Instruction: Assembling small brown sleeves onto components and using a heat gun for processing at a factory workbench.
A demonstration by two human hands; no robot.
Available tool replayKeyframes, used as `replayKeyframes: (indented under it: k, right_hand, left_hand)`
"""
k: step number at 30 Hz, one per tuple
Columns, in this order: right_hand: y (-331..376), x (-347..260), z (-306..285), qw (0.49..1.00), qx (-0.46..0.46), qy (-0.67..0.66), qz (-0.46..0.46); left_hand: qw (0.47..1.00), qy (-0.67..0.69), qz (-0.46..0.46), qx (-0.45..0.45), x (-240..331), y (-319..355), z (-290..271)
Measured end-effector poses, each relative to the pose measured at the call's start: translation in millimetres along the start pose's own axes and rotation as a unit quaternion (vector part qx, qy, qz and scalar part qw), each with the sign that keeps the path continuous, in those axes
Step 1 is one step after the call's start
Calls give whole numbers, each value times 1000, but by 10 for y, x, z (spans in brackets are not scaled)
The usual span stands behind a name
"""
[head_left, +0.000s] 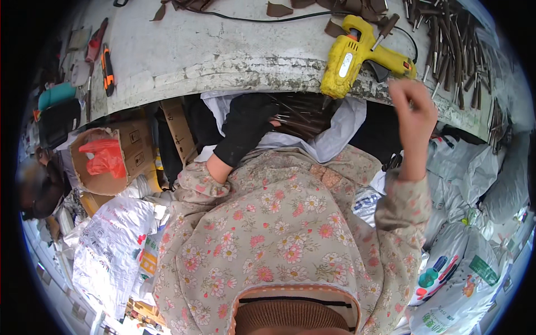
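- Left hand (245, 125), black-gloved, reaches into the white bag (349, 120) at the lap, its bare fingertips at the brown sticks (304, 120) there; whether it grips any I cannot tell.
- Right hand (414, 106), bare and blurred, is raised with fingers loosely curled, just nearer the body than the glue gun's handle; no held thing shows, but I cannot tell for sure.
- Progress, as a judgement: the rods with brown wraps (446, 50) beyond the right hand look finished; the brown scraps (279, 9) far beyond the left hand look unused.
- Counts: one yellow glue gun (357, 50) between and beyond the hands; one wrapped rod (388, 27) across it; one orange knife (107, 70) left of the left hand; sticks, wrapped rods and scraps, too overlapped to count.
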State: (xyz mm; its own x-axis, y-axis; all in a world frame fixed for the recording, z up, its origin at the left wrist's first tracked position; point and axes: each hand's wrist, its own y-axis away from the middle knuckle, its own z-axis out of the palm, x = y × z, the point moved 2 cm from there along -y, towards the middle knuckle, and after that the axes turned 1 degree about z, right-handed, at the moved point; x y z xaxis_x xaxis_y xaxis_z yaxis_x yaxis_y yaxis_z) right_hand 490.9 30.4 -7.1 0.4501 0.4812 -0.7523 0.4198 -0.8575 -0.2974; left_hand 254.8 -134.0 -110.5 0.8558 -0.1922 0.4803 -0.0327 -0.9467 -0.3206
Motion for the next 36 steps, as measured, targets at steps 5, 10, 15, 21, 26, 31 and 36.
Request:
replayKeyframes:
  k: [5,10,15,21,26,31,36]
  right_hand:
    - [-792,512,-38,969,-22,230,-90]
    - [-1046,773,89,925,-113,280,-232]
    - [-868,692,-205,993,85,-67,-46]
    - [-389,734,-394,974,143,-144,101]
    - [-242,763,-223,981,129,-122,79]
    - [-292,547,-18,993,-15,115,-25]
    - [-255,395,115,964,-77,255,-20]
  left_hand:
    - [997,-73,-11,-39,171,-179,-344]
    - [991,-126,3,54,61,-934,-623]
    - [980,-177,55,70,-472,-1636,-356]
    - [938,-291,103,158,-431,-1545,-296]
    - [963,183,-118,160,352,-859,-445]
    - [785,508,-347,73,568,-212,100]
    - [848,447,-287,8,597,-169,240]
